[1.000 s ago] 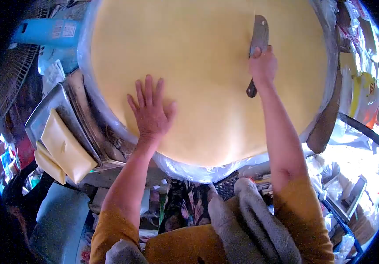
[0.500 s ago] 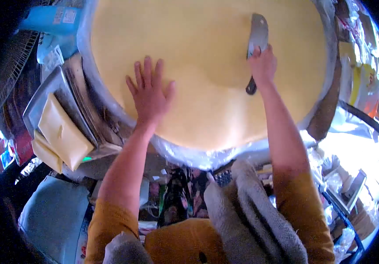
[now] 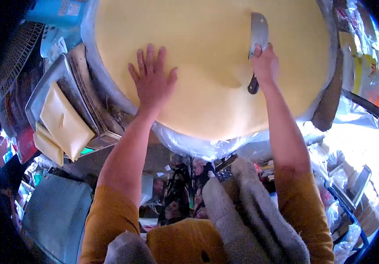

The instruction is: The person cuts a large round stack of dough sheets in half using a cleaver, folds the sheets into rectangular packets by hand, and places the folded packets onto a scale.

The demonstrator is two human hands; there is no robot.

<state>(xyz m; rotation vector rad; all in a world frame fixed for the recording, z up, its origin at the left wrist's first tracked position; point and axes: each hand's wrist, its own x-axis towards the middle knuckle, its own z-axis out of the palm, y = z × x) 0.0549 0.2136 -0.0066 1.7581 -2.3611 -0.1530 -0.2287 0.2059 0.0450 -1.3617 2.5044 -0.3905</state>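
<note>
A broad, smooth, pale yellow slab (image 3: 198, 66) with a rounded near edge fills the upper middle of the view; I cannot make out its kind. Clear plastic sheeting (image 3: 209, 150) shows around its rim. Flat on the slab's left side, or just over it, lies my left hand (image 3: 153, 88), empty with its fingers spread. My right hand (image 3: 266, 66) is wrapped around a cleaver (image 3: 259, 31) on the right side. The wide metal blade points away from me, and the dark handle end sticks out below my fist. Whether the blade touches the slab is hard to tell.
Left of the slab, a metal tray (image 3: 34, 99) holds folded yellow pieces (image 3: 66, 122). Behind it are a light blue container (image 3: 57, 17) and a wire guard (image 3: 15, 57). A grey-blue seat (image 3: 57, 215) stands low left. Bags and racks (image 3: 350, 193) crowd the right.
The view has shifted slightly, so the slab and tray sit a little higher. Both hands look nearly still relative to the slab, and the cleaver stays in my right hand.
</note>
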